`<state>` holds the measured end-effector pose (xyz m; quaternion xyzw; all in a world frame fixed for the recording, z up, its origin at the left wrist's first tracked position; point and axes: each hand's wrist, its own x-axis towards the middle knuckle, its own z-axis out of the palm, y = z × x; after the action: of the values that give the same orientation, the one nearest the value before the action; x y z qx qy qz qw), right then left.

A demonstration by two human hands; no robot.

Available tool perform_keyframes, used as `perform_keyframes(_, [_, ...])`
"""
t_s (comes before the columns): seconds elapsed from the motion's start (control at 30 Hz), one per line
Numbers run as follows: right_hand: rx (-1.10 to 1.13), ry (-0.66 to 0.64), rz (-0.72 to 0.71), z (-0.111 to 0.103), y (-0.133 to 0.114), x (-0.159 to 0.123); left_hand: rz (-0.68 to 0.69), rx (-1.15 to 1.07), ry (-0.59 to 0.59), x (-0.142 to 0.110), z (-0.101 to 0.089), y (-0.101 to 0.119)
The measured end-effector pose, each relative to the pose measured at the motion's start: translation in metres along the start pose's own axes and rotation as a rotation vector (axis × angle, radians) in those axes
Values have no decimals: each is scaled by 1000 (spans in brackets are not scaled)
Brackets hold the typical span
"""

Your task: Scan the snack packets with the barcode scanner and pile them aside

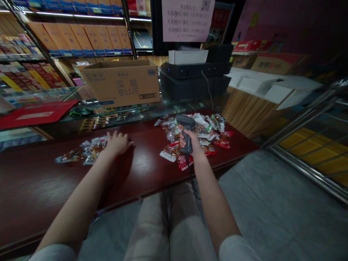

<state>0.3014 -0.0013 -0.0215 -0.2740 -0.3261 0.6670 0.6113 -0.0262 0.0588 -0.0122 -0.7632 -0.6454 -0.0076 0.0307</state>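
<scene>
My right hand is wrapped round the grip of a dark handheld barcode scanner, its head held over a heap of small snack packets in red and clear wrappers on the dark red counter. My left hand lies palm down on the counter, fingers spread, touching the right edge of a smaller spread of snack packets. Nothing shows in its grasp.
A cardboard box stands on the glass shelf behind the counter, beside a black printer with white paper. A red mat and a computer mouse lie at left. Stocked shelves fill the back left; metal rails run at right.
</scene>
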Motion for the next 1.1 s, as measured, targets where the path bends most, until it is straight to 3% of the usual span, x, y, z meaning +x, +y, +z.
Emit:
perform_keyframes(0.07, [-10, 0, 4, -1, 1, 1, 115, -138, 136, 20, 0, 31])
perform_keyframes(0.23, [-58, 53, 36, -1, 3, 2, 254, -556, 184, 77, 15, 113])
perform_keyframes(0.37, [-78, 61, 72, 1, 3, 2, 110, -841, 187, 105, 31, 144])
perform_keyframes(0.57, [-81, 37, 100, 1, 2, 2, 59, -812, 176, 104, 39, 128])
perform_keyframes(0.73, [-97, -16, 94, -2, 3, 2, 75, -480, 55, 80, 23, 104])
perform_keyframes(0.87, [-89, 29, 82, -3, 5, 3, 90, -248, -1, 53, 9, 92])
perform_keyframes(0.97, [-89, 37, 92, -2, 6, 3, 20, -360, -30, 38, 6, 84])
perform_keyframes(1.1, [-118, -27, 116, 0, 3, 0, 33, -682, 81, 25, 5, 77])
